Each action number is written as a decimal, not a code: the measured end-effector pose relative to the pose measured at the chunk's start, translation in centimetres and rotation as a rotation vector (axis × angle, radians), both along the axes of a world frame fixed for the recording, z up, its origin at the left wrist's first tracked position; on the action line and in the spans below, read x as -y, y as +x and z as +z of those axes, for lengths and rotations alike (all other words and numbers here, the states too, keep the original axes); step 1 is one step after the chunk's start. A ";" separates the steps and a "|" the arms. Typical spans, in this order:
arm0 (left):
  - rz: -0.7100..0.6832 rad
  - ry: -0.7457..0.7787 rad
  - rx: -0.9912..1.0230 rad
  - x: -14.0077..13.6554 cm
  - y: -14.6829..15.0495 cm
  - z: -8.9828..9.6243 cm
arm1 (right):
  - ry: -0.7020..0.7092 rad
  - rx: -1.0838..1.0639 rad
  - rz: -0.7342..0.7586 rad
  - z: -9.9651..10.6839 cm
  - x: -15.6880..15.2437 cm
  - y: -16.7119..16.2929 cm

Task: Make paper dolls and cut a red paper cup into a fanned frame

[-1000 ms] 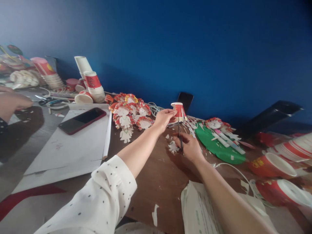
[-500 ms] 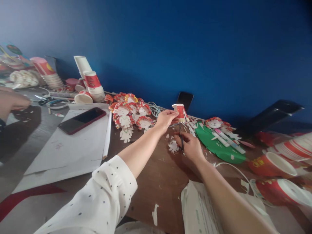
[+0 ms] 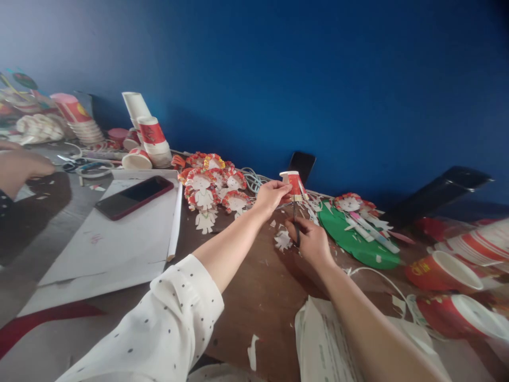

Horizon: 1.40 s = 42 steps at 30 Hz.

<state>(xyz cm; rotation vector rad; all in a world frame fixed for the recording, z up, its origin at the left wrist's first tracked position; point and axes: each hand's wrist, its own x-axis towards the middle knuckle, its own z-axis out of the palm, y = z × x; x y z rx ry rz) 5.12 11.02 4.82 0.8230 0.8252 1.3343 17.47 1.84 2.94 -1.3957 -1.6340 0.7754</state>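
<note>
My left hand (image 3: 272, 197) pinches a red and white paper cup (image 3: 293, 181), base up, its lower wall cut into strips. Just below, my right hand (image 3: 312, 239) is closed round the dark handles of a pair of scissors (image 3: 296, 229). The scissor blades point up and reach the cup's lower edge. A white paper cutout (image 3: 282, 240) lies on the table beside my right hand. Left of my hands is a pile of paper figures (image 3: 204, 185) with red frilled heads.
A white box lid (image 3: 75, 260) bears a phone (image 3: 135, 197). Stacked cups (image 3: 153, 140) stand behind it. At right are a green disc (image 3: 338, 233), a white cable (image 3: 377, 270) and cups on their sides (image 3: 435, 270). Another person's hand (image 3: 24, 167) is at far left.
The scissors and both my hands stay nearly in place at the cup. Fewer loose strips show at the cup's right side. The other person's hand has shifted slightly.
</note>
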 end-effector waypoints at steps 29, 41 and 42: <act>-0.087 0.089 -0.197 0.4 0.1 0.1 | 0.024 0.062 -0.097 -0.4 -0.5 0.8; -0.079 0.086 -0.227 0.1 -0.1 -0.2 | 0.059 0.137 -0.128 -0.3 -0.5 0.9; -0.078 0.089 -0.228 0.1 -0.1 -0.2 | 0.063 0.144 -0.130 -0.3 -0.5 0.9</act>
